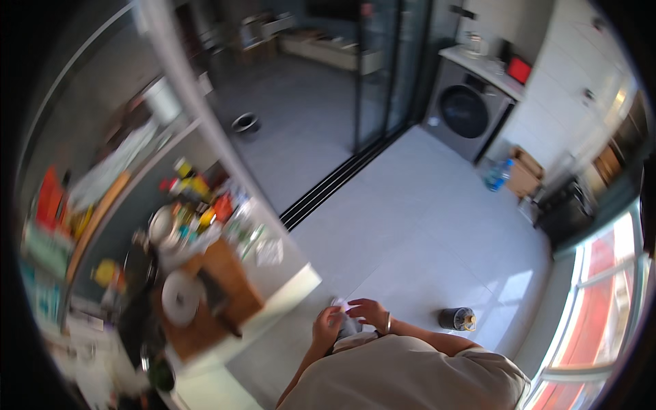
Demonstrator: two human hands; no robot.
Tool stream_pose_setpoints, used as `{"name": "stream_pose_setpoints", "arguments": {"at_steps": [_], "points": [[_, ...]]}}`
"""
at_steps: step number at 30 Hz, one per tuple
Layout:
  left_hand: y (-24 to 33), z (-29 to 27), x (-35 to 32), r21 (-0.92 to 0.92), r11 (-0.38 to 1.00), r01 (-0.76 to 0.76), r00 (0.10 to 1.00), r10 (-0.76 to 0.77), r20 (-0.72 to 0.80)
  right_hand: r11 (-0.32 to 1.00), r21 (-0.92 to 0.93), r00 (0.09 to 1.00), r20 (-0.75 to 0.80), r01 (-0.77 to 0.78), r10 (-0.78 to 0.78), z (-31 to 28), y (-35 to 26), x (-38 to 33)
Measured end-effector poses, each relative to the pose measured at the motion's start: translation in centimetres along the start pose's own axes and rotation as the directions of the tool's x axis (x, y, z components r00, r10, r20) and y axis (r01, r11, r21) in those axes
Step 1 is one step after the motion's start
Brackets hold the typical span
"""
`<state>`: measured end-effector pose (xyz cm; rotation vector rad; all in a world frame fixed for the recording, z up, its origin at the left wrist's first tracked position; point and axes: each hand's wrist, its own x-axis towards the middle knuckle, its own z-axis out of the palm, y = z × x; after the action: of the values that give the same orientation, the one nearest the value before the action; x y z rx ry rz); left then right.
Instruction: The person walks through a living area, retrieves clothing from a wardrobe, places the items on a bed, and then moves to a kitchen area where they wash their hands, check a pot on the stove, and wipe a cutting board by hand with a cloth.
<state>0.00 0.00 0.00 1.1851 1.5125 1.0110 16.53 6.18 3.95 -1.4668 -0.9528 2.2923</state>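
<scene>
In front of my body, low in the head view, my two hands meet. My left hand is closed, its fingers bent inward at a small pale, pinkish thing. The fingers of my right hand curl toward the same spot and look pinched there. Blur and the fingers hide what the pale thing is. A band circles my right wrist.
To the left, a counter holds a wooden cutting board with a cleaver and round white lid, beside bottles and bags. A dark canister stands on the floor at right. Farther off are a washing machine and sliding-door track.
</scene>
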Motion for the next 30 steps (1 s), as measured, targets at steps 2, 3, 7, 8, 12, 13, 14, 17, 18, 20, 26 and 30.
{"name": "stream_pose_setpoints", "arguments": {"at_steps": [2, 3, 7, 8, 12, 13, 14, 17, 18, 20, 26, 30], "points": [[-2.3, 1.0, 0.5, -0.133, 0.991, 0.028, 0.995, -0.015, 0.098, 0.987, 0.161, 0.998, -0.059, -0.003, 0.013, -0.5, 1.5, -0.7], [3.7, 1.1, 14.8, -0.161, 0.975, -0.154, 0.981, 0.17, 0.092, 0.944, 0.039, 0.944, 0.014, 0.329, -0.329, -5.7, -9.9, 4.4], [7.1, 2.8, 23.8, -0.11, 0.991, -0.071, 0.971, 0.094, 0.222, 0.95, 0.17, 0.951, -0.209, 0.264, -0.227, -9.9, -16.7, 7.3], [7.4, 4.0, 26.3, -0.138, 0.99, -0.042, 0.967, 0.075, 0.242, 0.954, 0.184, 0.95, -0.251, 0.236, -0.186, -11.8, -18.5, 7.8], [9.4, 5.2, 37.1, -0.126, 0.972, -0.2, 0.951, 0.224, 0.212, 0.962, 0.16, 0.964, -0.185, 0.222, -0.192, -18.6, -23.9, 14.2], [10.1, 5.6, 39.6, -0.096, 0.973, -0.208, 0.955, 0.223, 0.195, 0.937, 0.25, 0.967, -0.128, 0.246, -0.22, -20.7, -24.9, 16.5], [11.5, 5.7, 42.5, -0.072, 0.973, -0.219, 0.96, 0.228, 0.163, 0.91, 0.326, 0.966, -0.069, 0.256, -0.248, -23.1, -26.2, 18.5], [12.1, 6.9, 49.5, 0.031, 0.99, -0.135, 0.991, 0.134, 0.017, 0.972, 0.061, 0.974, -0.018, 0.227, -0.227, -28.2, -33.6, 22.4], [13.2, 6.9, 51.3, -0.013, 0.994, -0.11, 0.994, 0.111, 0.009, 0.919, -0.172, 0.935, 0.061, 0.355, -0.35, -30.0, -35.1, 24.8], [15.2, 6.3, 54.9, -0.09, 0.993, -0.072, 0.997, 0.07, -0.025, 0.84, -0.311, 0.895, 0.2, 0.444, -0.399, -31.7, -40.2, 29.0], [15.5, 2.0, 64.5, -0.094, 0.991, 0.092, 0.931, -0.119, -0.344, 0.999, -0.04, 0.997, 0.08, 0.026, -0.023, -26.6, -56.3, 39.4], [14.9, -3.6, 72.3, -0.097, 0.985, 0.145, 0.881, -0.173, -0.44, 0.996, -0.083, 0.976, 0.218, 0.026, -0.007, -22.3, -62.6, 48.6]]}}
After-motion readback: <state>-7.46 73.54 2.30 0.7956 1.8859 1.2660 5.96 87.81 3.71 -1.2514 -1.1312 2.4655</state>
